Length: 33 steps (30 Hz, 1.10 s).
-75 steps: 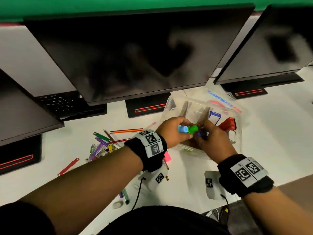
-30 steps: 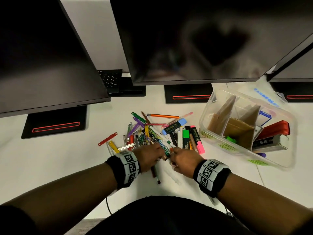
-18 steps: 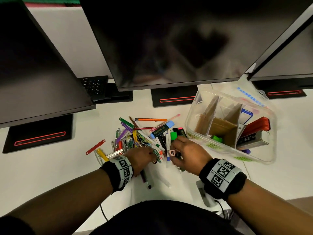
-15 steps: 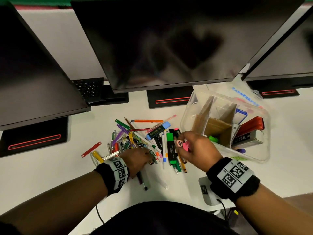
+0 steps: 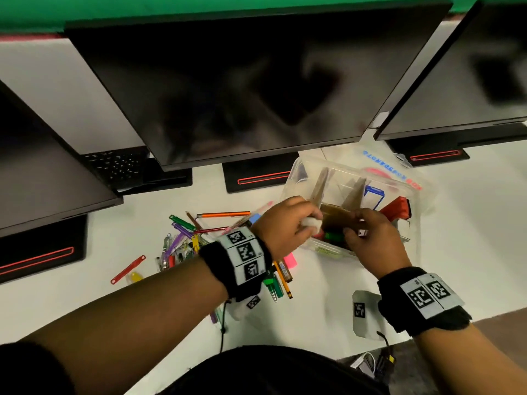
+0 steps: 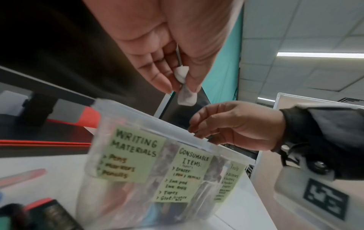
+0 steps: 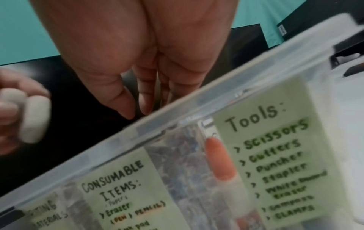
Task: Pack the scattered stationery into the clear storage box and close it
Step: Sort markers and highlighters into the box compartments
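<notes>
The clear storage box [image 5: 422,195] stands open at the right, with cardboard dividers [image 5: 320,183], a red stapler [image 5: 399,208] and a green marker [image 5: 333,236] inside. My left hand [image 5: 302,223] hovers over its near left corner and pinches two white erasers [image 6: 186,98] between thumb and fingers. My right hand [image 5: 356,226] reaches into the middle compartment, fingertips together on a small white piece [image 5: 362,232]. Green labels on the box front [image 7: 216,101] read writing materials, consumable items and tools. The scattered stationery [image 5: 182,240] lies left of the box.
Three dark monitors lean over the back of the white desk, with black stands [image 5: 256,178] and a keyboard [image 5: 114,166] under them. The box lid [image 5: 399,163] lies behind the box. A red fastener strip [image 5: 128,269] sits apart at the left. The desk edge runs at the lower right.
Both hands have left the stationery pile and moved right to the box. The left now carries white erasers, and the right has gone from above the pile into the box.
</notes>
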Motion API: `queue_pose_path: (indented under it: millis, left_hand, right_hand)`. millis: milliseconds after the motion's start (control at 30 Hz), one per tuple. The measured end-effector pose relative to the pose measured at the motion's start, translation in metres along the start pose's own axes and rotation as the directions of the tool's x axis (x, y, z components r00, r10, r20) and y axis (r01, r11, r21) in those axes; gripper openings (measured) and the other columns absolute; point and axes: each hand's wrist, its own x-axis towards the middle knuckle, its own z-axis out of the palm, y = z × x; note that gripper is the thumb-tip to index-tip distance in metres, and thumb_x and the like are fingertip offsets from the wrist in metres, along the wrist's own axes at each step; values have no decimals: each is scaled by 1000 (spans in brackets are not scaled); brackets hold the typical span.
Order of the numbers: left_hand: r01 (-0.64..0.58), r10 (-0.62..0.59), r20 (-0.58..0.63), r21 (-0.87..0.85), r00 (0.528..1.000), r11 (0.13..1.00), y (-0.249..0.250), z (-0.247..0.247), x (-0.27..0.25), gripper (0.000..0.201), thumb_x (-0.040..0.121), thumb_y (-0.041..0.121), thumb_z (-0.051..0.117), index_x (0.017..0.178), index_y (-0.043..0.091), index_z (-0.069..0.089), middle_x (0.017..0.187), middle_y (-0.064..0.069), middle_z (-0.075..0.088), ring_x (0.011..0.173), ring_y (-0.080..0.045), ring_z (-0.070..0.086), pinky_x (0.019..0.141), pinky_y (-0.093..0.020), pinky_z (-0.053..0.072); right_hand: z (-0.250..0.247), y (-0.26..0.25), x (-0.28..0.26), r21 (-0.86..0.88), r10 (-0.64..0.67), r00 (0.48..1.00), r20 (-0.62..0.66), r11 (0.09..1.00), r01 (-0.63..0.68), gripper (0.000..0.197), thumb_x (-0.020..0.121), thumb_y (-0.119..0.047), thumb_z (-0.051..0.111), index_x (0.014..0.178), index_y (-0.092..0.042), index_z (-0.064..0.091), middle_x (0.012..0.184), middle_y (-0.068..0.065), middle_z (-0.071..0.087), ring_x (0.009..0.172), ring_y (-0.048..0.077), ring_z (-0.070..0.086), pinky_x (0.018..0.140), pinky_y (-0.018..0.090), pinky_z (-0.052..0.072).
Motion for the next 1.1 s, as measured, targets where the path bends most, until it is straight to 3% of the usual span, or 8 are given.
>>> queue_pose_path:
  millis: [167, 300, 367, 500, 600, 767, 900, 1100]
  left_hand:
    - [39, -40, 74, 22, 996, 999, -4, 6, 13, 42, 88, 11, 59, 128, 24, 51, 130, 3, 49, 120, -12, 46, 97, -18, 32]
    - [139, -143, 18, 126, 990, 982, -43, -25, -8, 29, 91, 11, 53, 117, 23, 60, 121, 4, 54, 111, -11, 51, 93, -18, 35]
    - [213, -220, 19, 191, 975, 958, -69, -38, -28, 25, 92, 12, 53, 111, 22, 64, 114, 2, 58, 100, -13, 56, 86, -18, 40]
    - [281, -342, 156, 317, 927, 906, -103, -39, -64, 25, 91, 15, 52, 110, 25, 65, 114, 1, 59, 102, -17, 56, 90, -25, 42]
    - [291, -391, 252, 355, 885, 889, -116, -27, -82, 26, 92, 18, 50, 114, 22, 63, 120, -3, 58, 114, -21, 53, 97, -28, 40]
    - [352, -466, 290, 370, 836, 860, -119, -8, -88, 31, 92, 22, 50, 122, 20, 58, 126, -4, 57, 117, -22, 52, 97, -29, 41]
    - [376, -490, 268, 381, 830, 845, -113, 5, -77, 37, 93, 29, 50, 128, 17, 53, 129, -8, 55, 118, -25, 53, 96, -30, 43]
    - [481, -574, 205, 368, 793, 796, -97, 27, -54, 39, 91, 40, 52, 117, 10, 55, 117, -11, 63, 107, -28, 60, 85, -32, 47]
  right_hand:
    - [-6, 11, -7, 147, -38, 998, -55, 988, 46, 16, 83, -1, 61, 90, -14, 64, 85, 9, 66, 75, 23, 64, 69, 27, 52]
    - [0, -6, -14, 172, -167, 984, -62, 969, 175, 19, 81, 4, 62, 84, -15, 65, 73, -17, 56, 69, -12, 57, 63, 0, 42]
    - [11, -22, -18, 146, -280, 960, -28, 949, 281, 11, 80, 2, 63, 82, -8, 69, 70, -22, 53, 67, -18, 54, 61, -4, 38]
    - [51, -42, -29, 18, -434, 850, 299, 893, 450, 12, 86, -12, 57, 89, -9, 69, 83, 0, 68, 68, 2, 57, 65, 9, 43]
    - [94, -30, -38, -183, -306, 786, 537, 867, 462, 35, 89, -18, 50, 122, -9, 57, 110, 12, 64, 97, 25, 60, 84, 27, 45]
    - [136, -8, -30, -280, -151, 816, 559, 891, 357, 65, 90, -17, 45, 149, -13, 18, 148, 13, 33, 129, 32, 41, 111, 37, 35]
    - [145, -11, -25, -349, -78, 828, 555, 882, 316, 58, 93, -18, 40, 148, -12, 20, 152, 12, 26, 133, 33, 34, 112, 39, 32]
    - [148, -16, -29, -288, -63, 856, 513, 927, 241, 48, 89, -14, 49, 136, -7, 41, 133, 16, 42, 114, 35, 48, 102, 36, 40]
